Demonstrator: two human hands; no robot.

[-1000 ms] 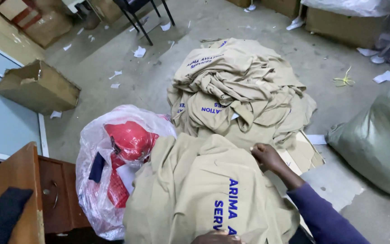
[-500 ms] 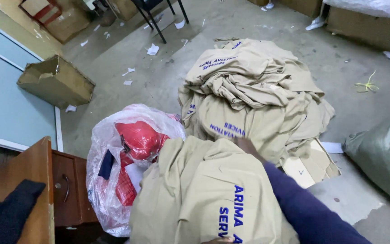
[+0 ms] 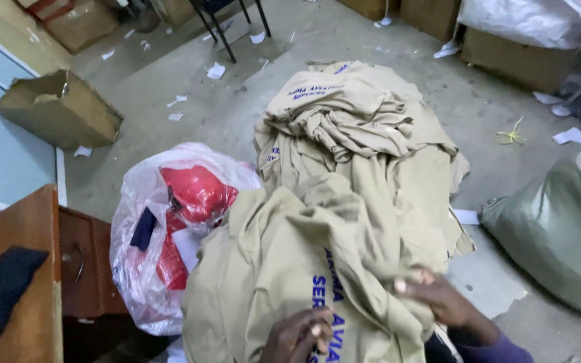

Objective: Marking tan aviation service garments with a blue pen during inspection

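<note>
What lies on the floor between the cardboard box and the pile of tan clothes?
In the head view, only bare concrete floor with a few paper scraps lies between the cardboard box and the pile of tan clothes.

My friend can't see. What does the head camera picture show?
Two hands, left hand and right hand, grip a tan garment with blue lettering. Behind it lie a pile of tan garments and a clear plastic bag of red items.

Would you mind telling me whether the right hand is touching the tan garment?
Touching: the head view shows the right hand with its fingers pressed into the tan garment.
</note>
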